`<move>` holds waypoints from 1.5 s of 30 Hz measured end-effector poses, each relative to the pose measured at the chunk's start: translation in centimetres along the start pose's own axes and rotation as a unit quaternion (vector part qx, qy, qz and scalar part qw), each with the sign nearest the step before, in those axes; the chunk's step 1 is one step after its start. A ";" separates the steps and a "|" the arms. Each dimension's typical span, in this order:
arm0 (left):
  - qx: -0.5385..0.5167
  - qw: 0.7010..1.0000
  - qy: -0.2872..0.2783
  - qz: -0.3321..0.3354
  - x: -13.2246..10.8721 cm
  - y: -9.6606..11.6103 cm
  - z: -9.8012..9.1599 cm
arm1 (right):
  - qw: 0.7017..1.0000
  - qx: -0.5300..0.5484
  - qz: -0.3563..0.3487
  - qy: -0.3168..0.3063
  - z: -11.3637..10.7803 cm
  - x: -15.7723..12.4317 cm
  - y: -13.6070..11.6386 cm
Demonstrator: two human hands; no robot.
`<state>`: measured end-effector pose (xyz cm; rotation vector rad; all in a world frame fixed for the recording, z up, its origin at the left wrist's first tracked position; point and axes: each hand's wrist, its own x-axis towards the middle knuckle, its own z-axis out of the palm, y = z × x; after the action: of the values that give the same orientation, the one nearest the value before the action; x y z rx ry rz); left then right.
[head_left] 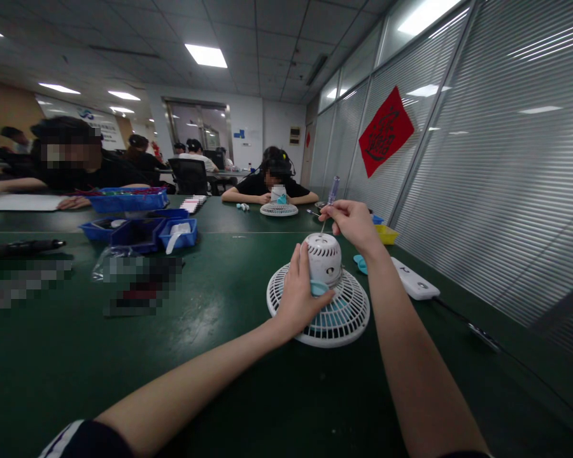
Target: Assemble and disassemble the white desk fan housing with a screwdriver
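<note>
A small white fan [337, 315] lies face down on the dark green table [210, 356], its round grille flat and its white motor housing [325, 254] pointing up. My left hand [298, 296] wraps round the left side of the housing and steadies it. My right hand [352, 222] is closed on a screwdriver [331, 197] with a clear purple handle. The screwdriver stands nearly upright, and its tip touches the top of the housing.
A white power strip [414, 280] and turquoise parts [360, 262] lie right of the fan, a yellow tray [386, 234] behind. Blue bins [138, 232] stand at left. A person across the table [272, 181] handles another fan [279, 208]; other people sit at far left.
</note>
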<state>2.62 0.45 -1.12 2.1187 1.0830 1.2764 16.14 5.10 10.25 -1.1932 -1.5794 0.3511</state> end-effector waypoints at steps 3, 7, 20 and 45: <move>0.010 1.000 -0.006 -0.004 0.0 0.2 -0.1 | 1.000 -0.016 -0.002 0.006 -0.1 -0.1 -0.1; 0.010 1.000 -0.004 -0.001 0.0 0.2 -0.1 | 0.997 -0.068 -0.015 0.032 -0.2 -0.3 -0.5; -0.004 1.000 -0.001 0.007 0.0 -0.1 0.0 | 0.999 -0.009 0.020 0.029 -0.1 0.0 -0.2; 0.003 1.000 -0.005 -0.004 0.0 0.2 -0.1 | 0.999 -0.023 0.004 0.029 -0.1 -0.1 0.1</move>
<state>2.59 0.33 -0.95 2.1217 1.0909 1.2586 16.29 5.06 10.14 -1.2354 -1.5403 0.2852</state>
